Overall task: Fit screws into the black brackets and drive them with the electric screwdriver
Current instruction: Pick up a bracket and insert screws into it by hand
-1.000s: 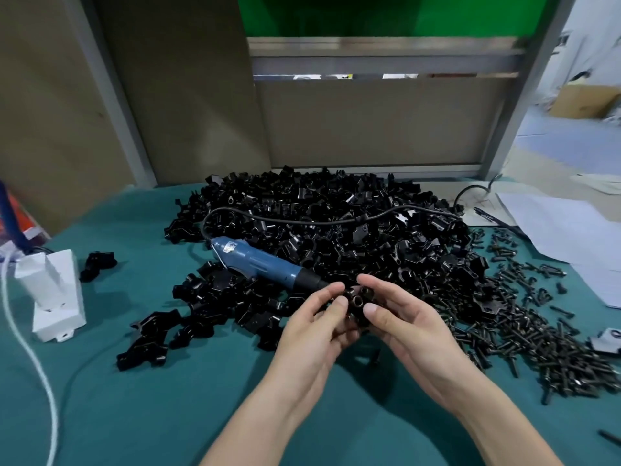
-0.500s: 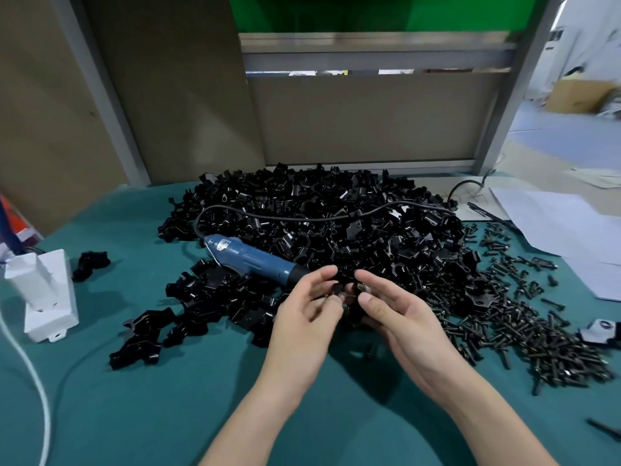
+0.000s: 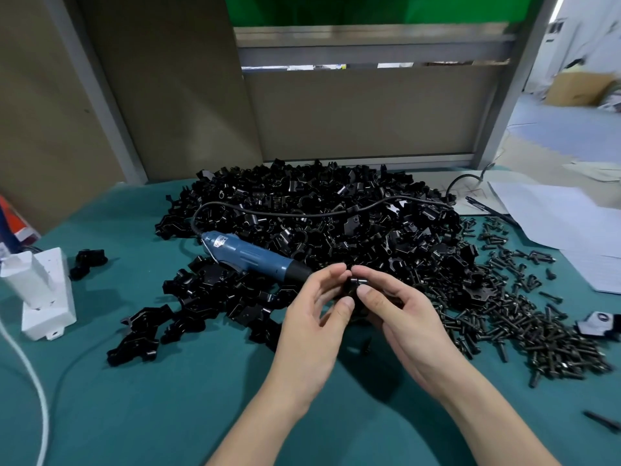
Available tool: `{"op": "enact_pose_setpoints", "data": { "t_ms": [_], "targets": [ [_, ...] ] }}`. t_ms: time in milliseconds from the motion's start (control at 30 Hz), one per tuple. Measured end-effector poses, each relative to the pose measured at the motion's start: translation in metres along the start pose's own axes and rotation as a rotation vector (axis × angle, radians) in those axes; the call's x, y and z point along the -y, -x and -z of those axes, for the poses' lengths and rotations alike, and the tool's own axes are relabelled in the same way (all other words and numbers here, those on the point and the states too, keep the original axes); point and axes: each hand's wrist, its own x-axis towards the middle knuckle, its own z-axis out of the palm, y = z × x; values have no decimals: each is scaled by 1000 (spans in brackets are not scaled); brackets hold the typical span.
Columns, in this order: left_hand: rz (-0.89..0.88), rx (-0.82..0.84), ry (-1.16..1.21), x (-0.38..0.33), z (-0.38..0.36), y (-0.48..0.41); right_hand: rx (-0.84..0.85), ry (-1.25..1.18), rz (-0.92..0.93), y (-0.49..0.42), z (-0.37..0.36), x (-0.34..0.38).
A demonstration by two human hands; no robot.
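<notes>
- I hold one bracket (image 3: pixel 352 286) just above the cloth, in front of the big pile, between the tips of both hands.
- My right hand (image 3: pixel 403 317) pinches it, with the thumb on its near face and the forefinger curled over the top.
- My left hand (image 3: pixel 309 327) meets it from the other side, thumb and forefinger curled in at its edge and the other fingers loosely bent behind. Whether a screw sits in it I cannot tell.
- The screwdriver (image 3: pixel 255 258) lies just left of my fingers, its black nose pointing at them. Its blue body rests on loose brackets and its cord (image 3: pixel 302 213) loops back over the pile (image 3: pixel 336 216).
- The screws (image 3: pixel 537 327) lie in a dark scatter to my right, touching the pile's edge. One (image 3: pixel 366 344) lies alone below my hands.
- A green cloth (image 3: pixel 161 398) covers the table.
- A lone bracket (image 3: pixel 89 260) lies well apart at the left, near a white box (image 3: pixel 47 294) and a white cable (image 3: pixel 30 375).
- White papers (image 3: pixel 564 220) lie at the far right.
- Brown boards (image 3: pixel 369 109) in grey frames close off the back of the table, with a green panel (image 3: pixel 369 8) above them.
- Past the right post the room opens onto a pale floor and a cardboard box (image 3: pixel 581 87).
</notes>
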Motion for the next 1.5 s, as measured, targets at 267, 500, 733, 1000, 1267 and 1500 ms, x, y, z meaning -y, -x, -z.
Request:
{"op": "enact_pose_setpoints", "data": {
  "t_ms": [267,500,733,1000,1267,1500],
  "targets": [
    [2,-43,-26,1,-1,1,-54,-99,-24,2,-3,9],
    [-239,184,-1031,5,11,7,-179,-494,-95,0,13,22],
    [-236,288,-1192,8,1,11,-191,-486,-132,-3,15,19],
    [-143,197,-1102,4,8,5,-243,-526,-124,-7,17,19],
    [-140,188,-1107,6,8,5,-301,-688,-176,-6,20,25],
    [-156,138,-1010,8,7,4,-302,-759,-167,-1,21,31]
  ]
}}
